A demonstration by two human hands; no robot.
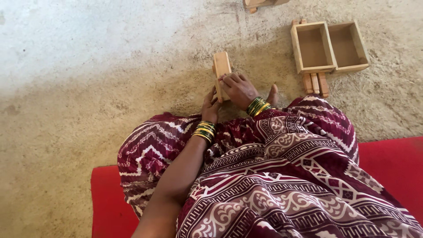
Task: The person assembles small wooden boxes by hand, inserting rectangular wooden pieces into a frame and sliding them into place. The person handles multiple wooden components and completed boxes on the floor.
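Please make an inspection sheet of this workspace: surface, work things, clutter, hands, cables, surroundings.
Surface: rough sandy concrete floor; red mat under the seated person.
Work things: wooden block standing on the floor.
Clutter: two open wooden boxes side by side; small wooden strips below them; another wooden piece at the top edge.
Hands: left hand and right hand both touch the block; bangles on both wrists.
Cables: nothing seen.
Surroundings: patterned maroon cloth over the legs.

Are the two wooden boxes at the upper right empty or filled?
Empty. Both wooden boxes lie open side up on the floor, and their bare wooden bottoms show, with nothing inside either one.
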